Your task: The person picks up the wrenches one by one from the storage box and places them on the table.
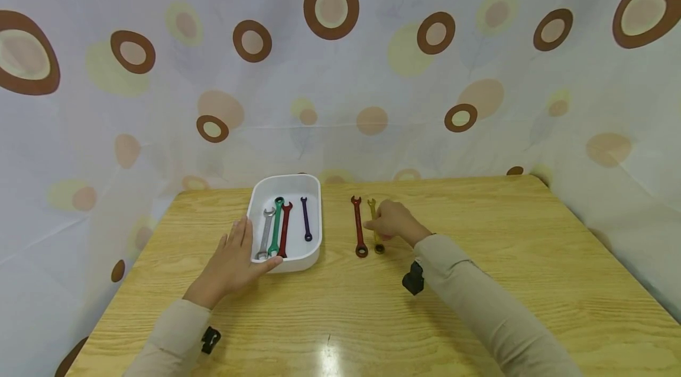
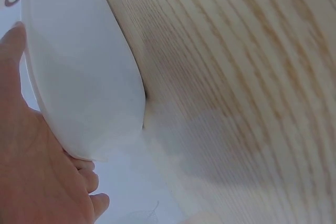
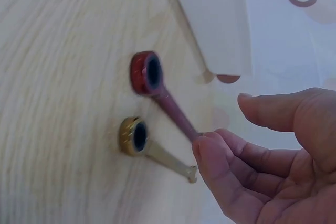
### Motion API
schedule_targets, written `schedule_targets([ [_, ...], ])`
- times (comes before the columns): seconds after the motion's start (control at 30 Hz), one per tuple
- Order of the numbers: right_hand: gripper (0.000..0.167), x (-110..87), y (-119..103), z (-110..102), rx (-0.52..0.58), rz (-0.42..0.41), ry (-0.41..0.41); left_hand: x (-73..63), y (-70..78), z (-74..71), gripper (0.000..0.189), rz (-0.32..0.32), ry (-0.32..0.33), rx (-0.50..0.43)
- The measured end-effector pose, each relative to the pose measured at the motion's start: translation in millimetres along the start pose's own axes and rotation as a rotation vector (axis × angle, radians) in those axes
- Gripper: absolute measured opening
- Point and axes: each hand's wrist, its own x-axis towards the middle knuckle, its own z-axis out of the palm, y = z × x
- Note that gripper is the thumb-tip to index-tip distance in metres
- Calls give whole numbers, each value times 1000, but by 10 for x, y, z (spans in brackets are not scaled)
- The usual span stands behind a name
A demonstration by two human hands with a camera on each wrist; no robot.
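Note:
My left hand [image 1: 229, 262] rests on the near left corner of a white plastic tray [image 1: 304, 265], its thumb along the front rim and its straight fingers at the left side. Inside lie a silver wrench [image 1: 267, 230], a green wrench [image 1: 276, 228], a red wrench [image 1: 284, 230] and a small purple wrench [image 1: 306, 221]. Right of the tray, a dark red wrench [image 1: 359, 226] and a yellow wrench [image 1: 379, 249] lie side by side on the table. Over the yellow one hovers my right hand [image 1: 393, 220]; the right wrist view shows its thumb and fingers [image 3: 212, 156] apart, with nothing between them.
The wooden table [image 1: 505, 235] extends to both sides and towards me. Behind it hangs a pale patterned cloth [image 1: 351, 81], which also runs down the left and right sides. Black wrist mounts [image 1: 413, 278] show below both sleeves.

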Motion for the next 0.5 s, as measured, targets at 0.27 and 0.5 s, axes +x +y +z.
schedule_targets([
  [0.27, 45, 5, -323, -52, 36, -89, 42, -16, 8, -15, 116, -3, -8, 1],
  [0.5, 37, 50, -670, 33, 28, -93, 87, -1, -25, -5, 118, -17, -29, 14],
])
